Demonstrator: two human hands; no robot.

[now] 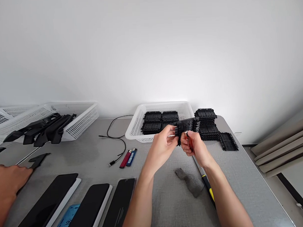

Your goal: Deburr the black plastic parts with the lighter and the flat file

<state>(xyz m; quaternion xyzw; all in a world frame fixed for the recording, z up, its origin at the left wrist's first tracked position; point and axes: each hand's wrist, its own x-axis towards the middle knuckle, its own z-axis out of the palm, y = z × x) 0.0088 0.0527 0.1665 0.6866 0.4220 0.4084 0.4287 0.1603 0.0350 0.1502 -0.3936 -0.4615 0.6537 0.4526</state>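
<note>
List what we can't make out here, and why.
Head view:
Orange object: partly hidden by the right hand.
Front-right stack in white basket: partly behind the black panel and left hand.
Blue card: partly covered by a phone, cut by bottom edge.
Blue stick's lettering: too small.

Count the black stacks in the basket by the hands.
4 visible: back-left stack, back-right stack, front-left stack, and front-right stack, partly covered by the left hand. More may hide behind the held black piece.
</note>
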